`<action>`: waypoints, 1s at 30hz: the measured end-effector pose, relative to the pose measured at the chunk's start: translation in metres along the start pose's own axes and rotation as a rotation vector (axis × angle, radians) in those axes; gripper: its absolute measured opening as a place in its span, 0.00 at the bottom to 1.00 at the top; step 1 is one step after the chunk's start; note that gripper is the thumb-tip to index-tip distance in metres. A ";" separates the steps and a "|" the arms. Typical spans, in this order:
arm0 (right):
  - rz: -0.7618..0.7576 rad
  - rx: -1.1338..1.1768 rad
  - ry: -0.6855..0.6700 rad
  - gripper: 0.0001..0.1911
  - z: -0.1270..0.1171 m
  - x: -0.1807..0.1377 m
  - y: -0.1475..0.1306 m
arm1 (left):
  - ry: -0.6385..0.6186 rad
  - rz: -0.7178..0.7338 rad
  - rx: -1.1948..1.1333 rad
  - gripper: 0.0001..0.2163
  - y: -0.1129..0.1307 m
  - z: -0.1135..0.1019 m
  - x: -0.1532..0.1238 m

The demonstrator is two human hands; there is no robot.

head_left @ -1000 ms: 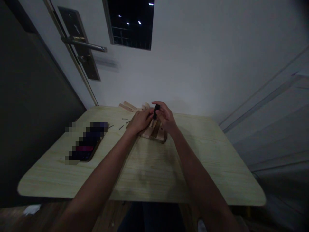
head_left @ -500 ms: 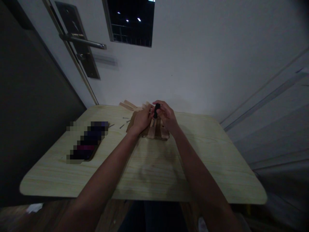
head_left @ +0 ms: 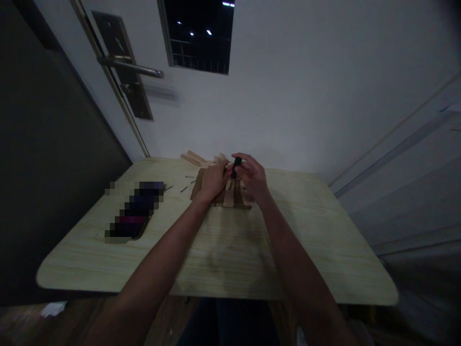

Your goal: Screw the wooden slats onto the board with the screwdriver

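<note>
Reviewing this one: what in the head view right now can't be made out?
All in the head view:
Middle of the brown piece: hidden by the left hand.
Tip below the black handle in the right hand: too dark and blurred.
Phone screen: masked by pixelation.
Slim metal pieces: too small to tell nails from screws.
Window top: cut off by the upper edge.

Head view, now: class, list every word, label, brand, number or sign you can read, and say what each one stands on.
None can be read.
Phone: its screen is pixelated, so any text is unreadable.
Door lock plate: a pale mark near the top, too small and blurred to read.
Black handle in the right hand: no lettering can be made out.
</note>
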State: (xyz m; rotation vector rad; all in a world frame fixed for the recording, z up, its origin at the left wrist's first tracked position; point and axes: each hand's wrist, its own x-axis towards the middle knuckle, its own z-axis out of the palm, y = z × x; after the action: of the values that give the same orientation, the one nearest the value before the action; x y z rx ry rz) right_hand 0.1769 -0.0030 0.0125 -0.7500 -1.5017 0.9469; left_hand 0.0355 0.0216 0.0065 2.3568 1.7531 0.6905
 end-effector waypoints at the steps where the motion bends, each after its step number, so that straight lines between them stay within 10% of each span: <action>1: 0.014 -0.006 0.009 0.24 0.001 0.000 -0.001 | -0.005 -0.006 -0.005 0.16 0.000 0.000 0.000; 30: 0.037 -0.094 -0.116 0.29 0.000 -0.005 -0.003 | -0.021 0.006 -0.122 0.15 0.000 -0.006 -0.003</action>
State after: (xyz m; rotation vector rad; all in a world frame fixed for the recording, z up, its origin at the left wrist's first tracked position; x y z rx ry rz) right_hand 0.1780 -0.0087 0.0132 -0.8038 -1.6485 0.9664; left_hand 0.0320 0.0180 0.0109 2.2815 1.6461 0.7483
